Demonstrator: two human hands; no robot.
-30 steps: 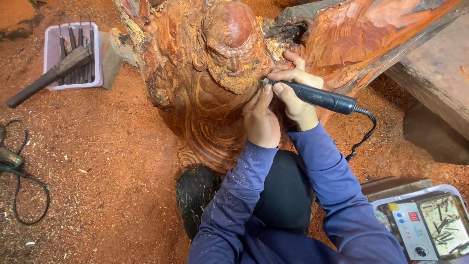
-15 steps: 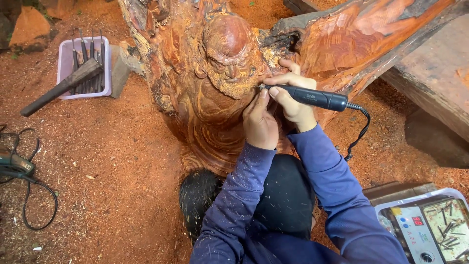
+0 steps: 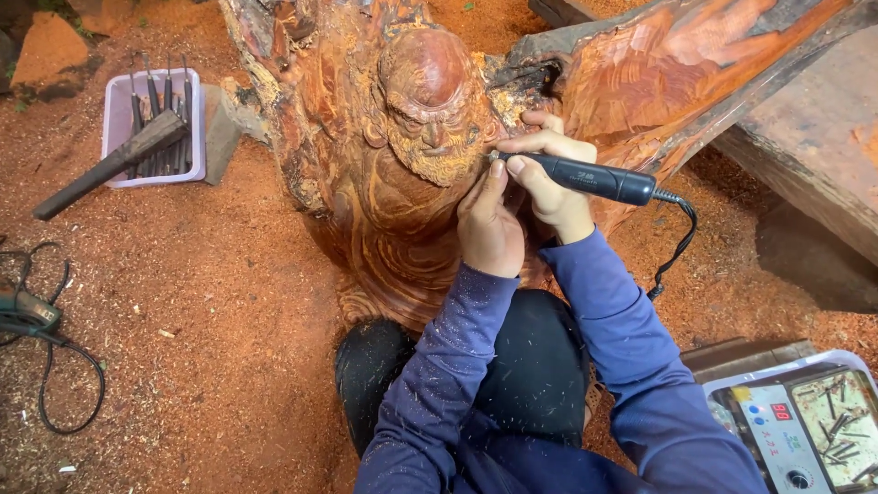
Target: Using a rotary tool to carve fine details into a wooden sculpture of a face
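Observation:
A large reddish wood carving (image 3: 402, 174) of a bearded figure stands on the sawdust ground in front of me. My right hand (image 3: 549, 178) grips a black corded rotary carving tool (image 3: 585, 177), its tip touching the beard at the side of the carved face. My left hand (image 3: 489, 224) rests against the carving just below that tip, thumb up beside the tool, holding nothing. Both arms wear blue sleeves flecked with wood chips.
A lilac tray (image 3: 117, 101) of several chisels with a dark mallet (image 3: 110, 165) across it lies at upper left. A power tool with black cable (image 3: 37, 320) lies at left. A control box with bits (image 3: 805, 425) sits at lower right. A wooden beam (image 3: 805, 137) is at right.
The view has shifted slightly, so the carving and hands sit lower in frame. The tool tip stays at the carved beard; both hands keep their hold and position.

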